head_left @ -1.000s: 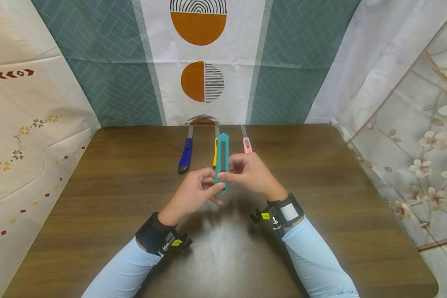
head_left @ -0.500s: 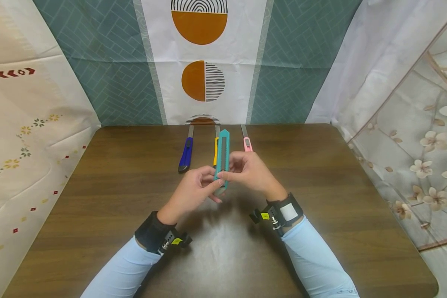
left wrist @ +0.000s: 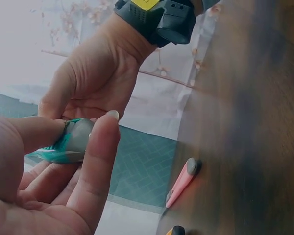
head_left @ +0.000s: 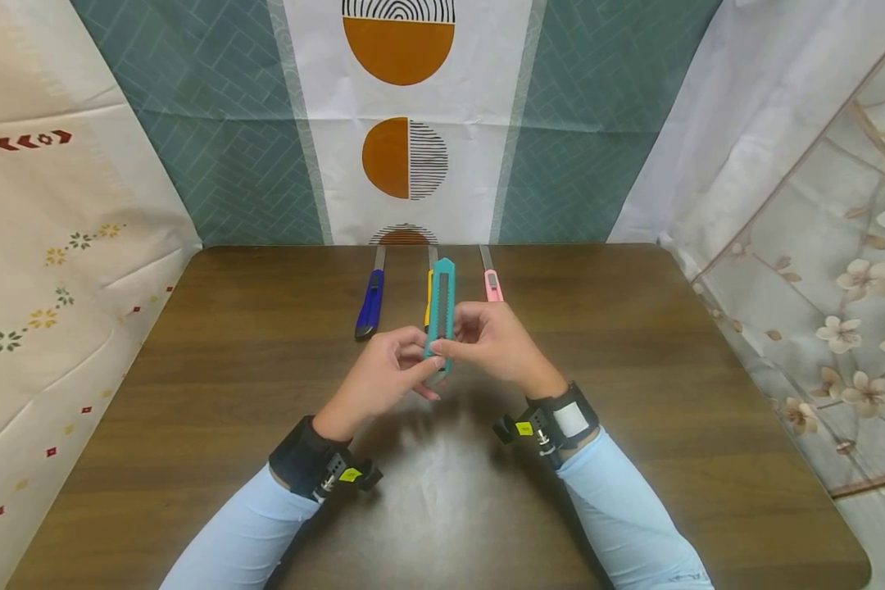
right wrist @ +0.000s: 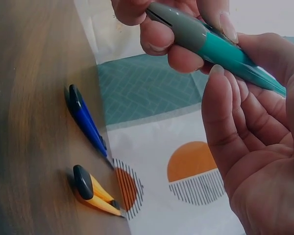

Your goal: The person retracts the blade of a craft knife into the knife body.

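A teal utility knife (head_left: 442,299) with a grey end is held up over the table, its pointed tip away from me and no blade showing past it. My left hand (head_left: 376,377) pinches the near, grey end (left wrist: 80,138) between thumb and fingers. From the other side, my right hand (head_left: 503,348) grips the teal body (right wrist: 230,55), thumb on top near the slider slot. Both thumbs lie close together on the knife. Behind it, a yellow utility knife (head_left: 428,301) is partly hidden.
On the wooden table (head_left: 251,328), a blue utility knife (head_left: 369,305) lies left of the yellow one and a pink utility knife (head_left: 492,285) lies right. Their blades are extended toward the far edge. Patterned cloths (head_left: 251,180) hang behind and at both sides.
Over the last second the teal knife has risen slightly in the head view, and my left thumb has slid a little up its near end. Both hands keep their hold.
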The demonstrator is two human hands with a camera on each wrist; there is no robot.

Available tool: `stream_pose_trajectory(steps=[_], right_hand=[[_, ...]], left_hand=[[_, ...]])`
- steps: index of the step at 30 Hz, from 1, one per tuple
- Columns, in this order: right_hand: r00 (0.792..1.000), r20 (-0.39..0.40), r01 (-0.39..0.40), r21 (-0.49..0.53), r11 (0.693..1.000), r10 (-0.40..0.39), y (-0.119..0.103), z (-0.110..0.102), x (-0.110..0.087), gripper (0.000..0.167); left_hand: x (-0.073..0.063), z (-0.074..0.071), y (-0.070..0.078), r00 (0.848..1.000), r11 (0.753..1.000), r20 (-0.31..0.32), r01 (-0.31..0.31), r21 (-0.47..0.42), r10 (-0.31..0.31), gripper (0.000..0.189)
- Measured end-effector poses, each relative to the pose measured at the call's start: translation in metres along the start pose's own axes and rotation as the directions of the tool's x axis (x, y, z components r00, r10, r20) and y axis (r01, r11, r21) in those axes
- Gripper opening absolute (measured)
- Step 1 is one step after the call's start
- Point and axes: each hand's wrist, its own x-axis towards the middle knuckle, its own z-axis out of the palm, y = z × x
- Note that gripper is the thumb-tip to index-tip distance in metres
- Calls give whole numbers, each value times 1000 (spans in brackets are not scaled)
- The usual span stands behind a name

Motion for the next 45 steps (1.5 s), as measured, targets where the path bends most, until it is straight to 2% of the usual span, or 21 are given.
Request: stream_pose_trajectory(steps=[5,12,20,25,34,37,45], right_hand=[[1000,-1,4,-14,1000,-4,2,-2,-1,17],[1000,-12,12,-1,1000,-12,1,-3,1,16],[1000,-18,7,26,1000,-6,-1,-3,2,15],[1000,-21,-1,32,999,1,-1,-2,2,15],[999,-14,39,13,999,-39,-2,-2,3,12],[998,-14,55,13,998,-55,-1,-2,3,12],[998,-24,61,-16,998,-61,0,-3,2,14]], left_hand=[[1,2,0,1000,1000,-6,12,-10,-12,19],[-1,3,2,1000,1000,-18,-18,-18,18,21],[-2,-2,4,999,999,24,-47,-2,47,27],[-2,-2,4,999,999,20,-36,0,36,26],[-2,-1,3,999,998,5,-51,25,51,23],[-2,-1,3,999,999,15,-49,2,49,22],[2,3,1,997,991,47,-48,-129,54,22]])
